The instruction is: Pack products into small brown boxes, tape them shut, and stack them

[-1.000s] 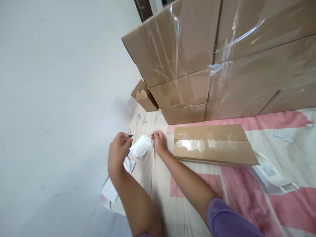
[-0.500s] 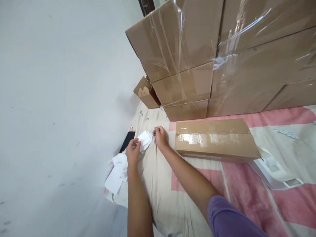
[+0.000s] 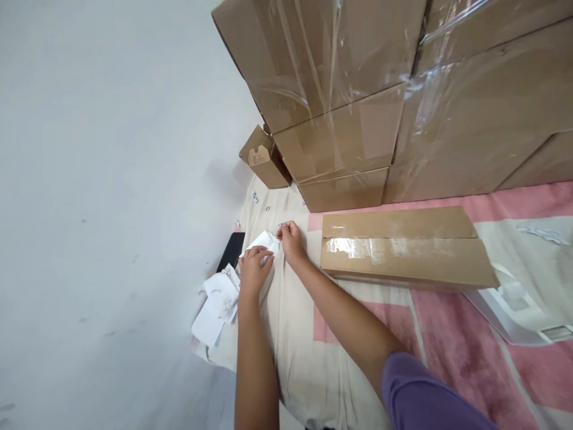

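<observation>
Cream-and-pink cloth [image 3: 295, 370] spreads below my camera, where I see the left hand [image 3: 253, 272] laid over white paper [image 3: 265, 240], whether gripping it I cannot tell, while the right hand [image 3: 292, 246] pinches a tiny item [image 3: 280, 226] beside it. Beyond lies a taped carton [image 3: 403, 251], then tall wrapped boxes [image 3: 340, 125].

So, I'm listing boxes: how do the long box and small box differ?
The long box is larger than the small box. The long box has tape on top; the small box shows a notched flap. The long box lies before the stacked boxes; the small box sits at their left end. Both are brown cardboard.
</observation>
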Available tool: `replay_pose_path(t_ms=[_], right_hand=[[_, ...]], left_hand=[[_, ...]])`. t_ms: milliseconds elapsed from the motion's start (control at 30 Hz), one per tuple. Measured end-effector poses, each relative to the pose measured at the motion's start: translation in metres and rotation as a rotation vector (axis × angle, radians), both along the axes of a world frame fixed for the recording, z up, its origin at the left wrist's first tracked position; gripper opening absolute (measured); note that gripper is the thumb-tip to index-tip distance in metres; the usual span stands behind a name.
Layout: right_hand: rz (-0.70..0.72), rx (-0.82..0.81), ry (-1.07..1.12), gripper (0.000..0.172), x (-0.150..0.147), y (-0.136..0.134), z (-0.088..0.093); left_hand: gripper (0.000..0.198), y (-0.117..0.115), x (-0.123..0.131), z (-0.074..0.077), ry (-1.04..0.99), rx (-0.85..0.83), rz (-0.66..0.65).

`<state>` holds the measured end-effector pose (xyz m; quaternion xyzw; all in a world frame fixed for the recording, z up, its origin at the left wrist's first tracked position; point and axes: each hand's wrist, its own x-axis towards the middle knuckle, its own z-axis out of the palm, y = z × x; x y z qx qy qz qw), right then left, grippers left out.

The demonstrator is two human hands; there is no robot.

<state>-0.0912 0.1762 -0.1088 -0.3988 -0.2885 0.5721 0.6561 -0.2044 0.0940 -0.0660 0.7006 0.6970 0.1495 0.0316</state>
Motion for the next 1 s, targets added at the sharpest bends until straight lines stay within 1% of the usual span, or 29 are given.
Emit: replay_pose_path(t_ms=[133, 233, 300, 400, 500, 567, 633, 767, 867, 933, 1000], right_hand=[[0.009, 0.005, 0.012, 0.020, 0.002, -0.001, 0.001], [0.009, 0.013, 0.017, 0.021, 0.003, -0.002, 0.004], [0.005, 0.017, 0.016, 0.021, 0.003, -0.002, 0.006], [0.006, 0.030, 0.006, 0.021, 0.004, -0.004, 0.011], [0.030, 0.083, -0.029, 0.022, 0.008, -0.007, 0.024], [0.067, 0.146, -0.065, 0.024, 0.011, -0.011, 0.038], [0.110, 0.217, -0.106, 0.025, 0.013, -0.016, 0.054], [0.163, 0.330, -0.219, 0.024, 0.013, -0.036, 0.082], [0.215, 0.419, -0.342, 0.016, 0.020, -0.059, 0.094], [0.251, 0.497, -0.511, 0.013, 0.037, -0.080, 0.099], [0.271, 0.542, -0.731, 0.013, 0.066, -0.105, 0.102]], left_hand=[[0.015, -0.002, 0.003, 0.000, -0.019, -0.022, -0.018], [0.013, -0.004, 0.006, 0.002, -0.045, 0.004, -0.019], [0.014, -0.005, 0.006, 0.003, -0.064, 0.066, 0.007], [0.023, -0.006, 0.004, 0.005, -0.107, 0.229, 0.110], [0.028, -0.008, 0.002, 0.007, -0.187, 0.383, 0.199], [0.030, -0.010, 0.002, 0.008, -0.272, 0.450, 0.209], [0.034, -0.011, 0.004, 0.009, -0.380, 0.496, 0.192], [0.044, -0.011, 0.011, 0.008, -0.585, 0.559, 0.161], [0.043, -0.015, 0.022, 0.012, -0.686, 0.589, 0.126], [0.035, -0.022, 0.035, 0.017, -0.736, 0.593, 0.068], [0.029, -0.033, 0.053, 0.025, -0.782, 0.576, -0.032]])
